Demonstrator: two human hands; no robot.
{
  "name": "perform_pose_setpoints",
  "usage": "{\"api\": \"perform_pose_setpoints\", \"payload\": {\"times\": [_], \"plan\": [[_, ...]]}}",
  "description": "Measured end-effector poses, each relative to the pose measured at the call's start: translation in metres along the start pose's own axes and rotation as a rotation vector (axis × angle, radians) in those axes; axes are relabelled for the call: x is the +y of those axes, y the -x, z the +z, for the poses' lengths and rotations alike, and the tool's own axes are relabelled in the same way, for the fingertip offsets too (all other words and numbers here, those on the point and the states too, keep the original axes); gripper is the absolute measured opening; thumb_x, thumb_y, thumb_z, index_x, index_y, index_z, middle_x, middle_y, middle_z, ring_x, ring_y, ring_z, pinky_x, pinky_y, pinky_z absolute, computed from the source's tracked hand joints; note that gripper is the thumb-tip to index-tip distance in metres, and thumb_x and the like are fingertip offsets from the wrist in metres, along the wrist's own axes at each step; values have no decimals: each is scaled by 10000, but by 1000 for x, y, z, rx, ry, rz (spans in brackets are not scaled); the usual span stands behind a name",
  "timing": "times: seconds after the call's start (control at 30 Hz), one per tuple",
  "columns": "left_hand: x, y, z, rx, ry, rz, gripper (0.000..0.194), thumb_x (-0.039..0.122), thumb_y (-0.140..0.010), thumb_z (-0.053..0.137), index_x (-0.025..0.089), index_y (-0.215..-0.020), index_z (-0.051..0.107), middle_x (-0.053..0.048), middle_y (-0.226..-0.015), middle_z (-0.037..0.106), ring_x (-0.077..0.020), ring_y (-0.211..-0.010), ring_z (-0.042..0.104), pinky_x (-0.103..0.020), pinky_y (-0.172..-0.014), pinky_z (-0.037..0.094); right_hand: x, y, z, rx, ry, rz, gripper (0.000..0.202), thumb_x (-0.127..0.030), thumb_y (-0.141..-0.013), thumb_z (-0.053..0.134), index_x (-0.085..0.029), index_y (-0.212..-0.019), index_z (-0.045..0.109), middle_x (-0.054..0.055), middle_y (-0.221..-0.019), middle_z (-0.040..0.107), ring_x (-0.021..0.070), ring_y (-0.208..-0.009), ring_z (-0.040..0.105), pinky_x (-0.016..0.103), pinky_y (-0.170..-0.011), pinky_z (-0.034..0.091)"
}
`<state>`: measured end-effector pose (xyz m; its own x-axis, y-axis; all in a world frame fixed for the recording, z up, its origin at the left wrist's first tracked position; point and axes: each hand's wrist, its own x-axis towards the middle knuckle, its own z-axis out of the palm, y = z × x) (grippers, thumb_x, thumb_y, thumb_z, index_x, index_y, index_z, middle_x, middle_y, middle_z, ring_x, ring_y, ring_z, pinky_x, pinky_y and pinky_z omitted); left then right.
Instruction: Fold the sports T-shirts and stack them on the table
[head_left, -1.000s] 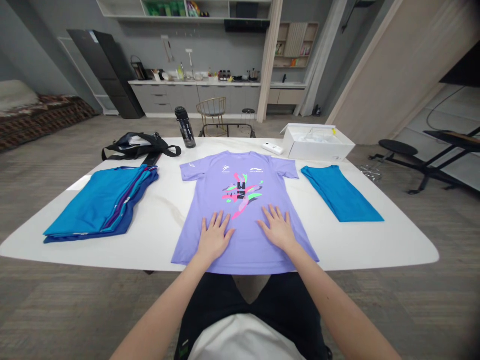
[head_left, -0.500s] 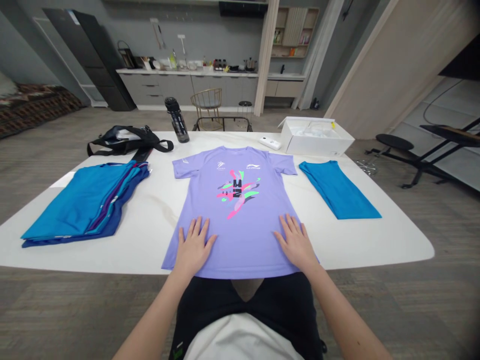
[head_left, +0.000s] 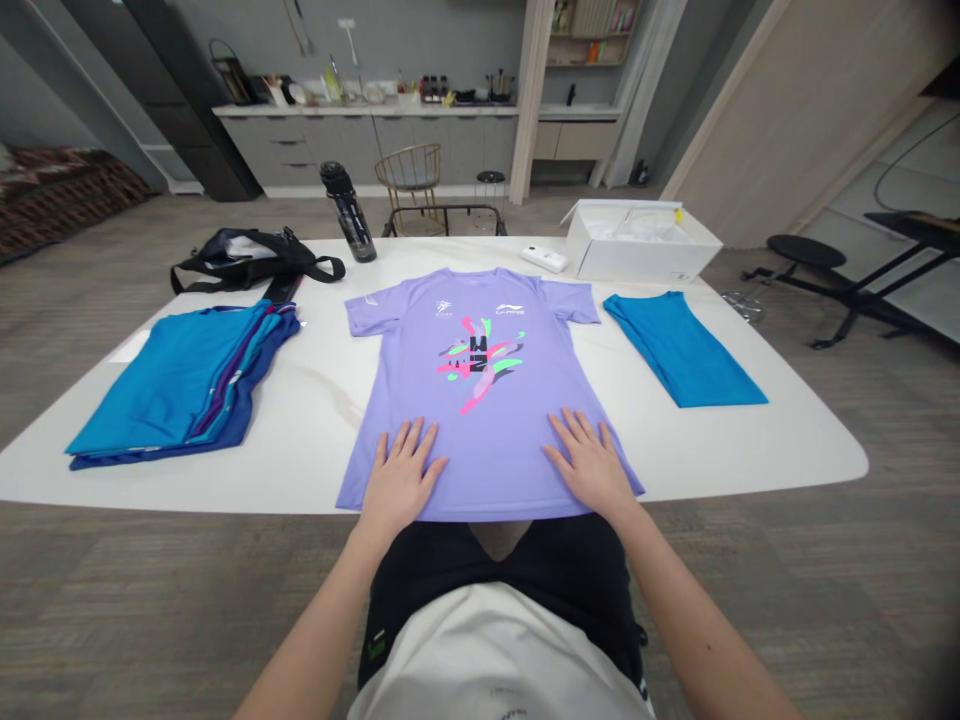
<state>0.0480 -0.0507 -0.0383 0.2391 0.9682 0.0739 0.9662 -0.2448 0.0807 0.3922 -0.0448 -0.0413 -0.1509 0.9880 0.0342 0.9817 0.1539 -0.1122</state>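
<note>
A lilac T-shirt (head_left: 480, 400) with a pink, green and black print lies flat, front up, on the white table (head_left: 315, 440), its hem at the near edge. My left hand (head_left: 399, 478) rests flat on the shirt's lower left part, fingers spread. My right hand (head_left: 592, 462) lies flat on the lower right part, fingers also apart. Neither hand grips the cloth.
A stack of blue shirts (head_left: 187, 385) lies at the left, a folded blue shirt (head_left: 682, 350) at the right. At the far side are a black bag (head_left: 247, 262), a dark bottle (head_left: 346, 212), a white remote (head_left: 545, 259) and an open white box (head_left: 641, 240).
Both hands slid outward from the shirt's middle toward its lower side edges, staying flat on the cloth. The camera tilted down a little.
</note>
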Motion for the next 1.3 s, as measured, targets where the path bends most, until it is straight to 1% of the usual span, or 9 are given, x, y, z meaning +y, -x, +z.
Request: {"api": "perform_pose_setpoints", "payload": {"times": [0.27, 0.5, 0.67, 0.83, 0.97, 1.13, 1.3], "plan": [[2, 0, 0, 9, 14, -18, 608, 549, -1040, 283, 278, -1579, 357, -45, -1661, 292, -264, -1541, 256, -564, -1257, 168, -4, 0, -1, 14, 1, 32, 615, -568, -1043, 292, -288, -1588, 349, 44, -1652, 319, 263, -1528, 258, 539, -1240, 147], [4, 0, -3, 4, 6, -23, 598, 525, -1040, 305, 286, -1587, 341, -42, -1659, 298, -261, -1542, 254, -551, -1263, 154, -5, 1, 0, -3, 30, 22, 629, -562, -1045, 267, -275, -1603, 316, 49, -1668, 276, 276, -1539, 222, 559, -1238, 122], [5, -1, -6, -21, -8, -21, 596, 516, -1042, 309, 280, -1588, 338, -40, -1665, 278, -264, -1544, 248, -555, -1264, 151, -5, 1, -2, 2, 32, 12, 615, -538, -1052, 266, -264, -1600, 324, 51, -1668, 274, 279, -1543, 209, 564, -1238, 116], [8, -3, -10, -43, -30, -23, 587, 489, -1038, 340, 286, -1588, 338, -37, -1660, 287, -266, -1547, 238, -553, -1266, 153, -6, -1, -8, -40, 3, 21, 616, -525, -1047, 296, -263, -1604, 318, 52, -1672, 259, 292, -1547, 192, 578, -1242, 84], [9, -4, -11, -58, -41, -35, 590, 484, -1029, 366, 298, -1588, 336, -41, -1653, 305, -273, -1546, 239, -558, -1260, 167, -6, -2, -12, -62, -15, 19, 621, -537, -1049, 286, -265, -1607, 311, 51, -1673, 255, 291, -1546, 196, 576, -1243, 74], [9, -3, -9, -55, -48, -30, 594, 487, -1037, 333, 281, -1594, 324, -45, -1660, 288, -269, -1548, 233, -557, -1263, 153, -6, -2, -12, -39, -19, 20, 622, -542, -1051, 285, -270, -1610, 301, 44, -1674, 250, 283, -1548, 188, 573, -1243, 74], [8, -2, -9, -28, -32, -13, 603, 495, -1043, 315, 248, -1592, 327, -66, -1671, 263, -274, -1542, 251, -559, -1256, 172, -8, 0, -13, 6, -33, 31, 630, -554, -1042, 312, -264, -1601, 323, 40, -1680, 231, 295, -1551, 169, 573, -1238, 110]]}}
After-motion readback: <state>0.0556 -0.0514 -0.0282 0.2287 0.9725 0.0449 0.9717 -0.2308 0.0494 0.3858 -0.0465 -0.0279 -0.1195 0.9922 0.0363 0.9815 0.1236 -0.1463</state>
